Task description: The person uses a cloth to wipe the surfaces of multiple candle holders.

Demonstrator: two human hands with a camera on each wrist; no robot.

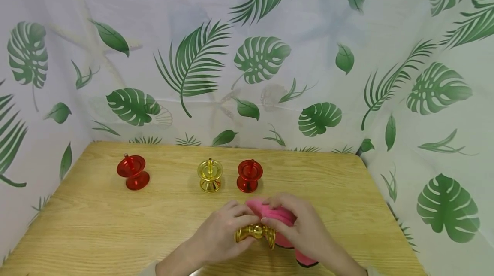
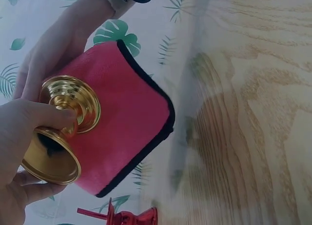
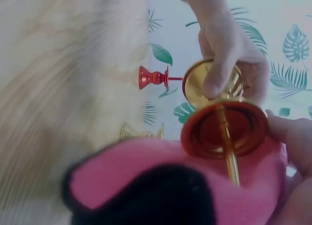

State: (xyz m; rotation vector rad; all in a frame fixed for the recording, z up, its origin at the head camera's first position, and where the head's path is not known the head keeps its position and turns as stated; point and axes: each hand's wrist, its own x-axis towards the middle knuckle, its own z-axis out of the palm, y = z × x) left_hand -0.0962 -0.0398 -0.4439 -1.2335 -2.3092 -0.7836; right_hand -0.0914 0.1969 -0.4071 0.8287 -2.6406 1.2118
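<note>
My left hand (image 1: 225, 228) grips a shiny gold candle holder (image 1: 256, 231) by its narrow waist, tipped on its side above the table's near part. In the left wrist view the thumb lies across the waist, and the hollow base (image 2: 53, 159) faces the camera. A pink cloth (image 1: 275, 213) with black edging is held by my right hand (image 1: 308, 224), its fingers bent over the fabric, against the holder's dish end. The right wrist view shows the dish (image 3: 200, 132) and its spike (image 3: 229, 156) beside the cloth; some right fingers are out of sight there.
Along the back of the wooden table (image 1: 173, 216) stand a red candle holder (image 1: 133, 173) at the left, a gold one (image 1: 210, 176) in the middle and another red one (image 1: 249, 176) right of it. A leaf-printed white sheet (image 1: 216, 130) walls the table's back and sides.
</note>
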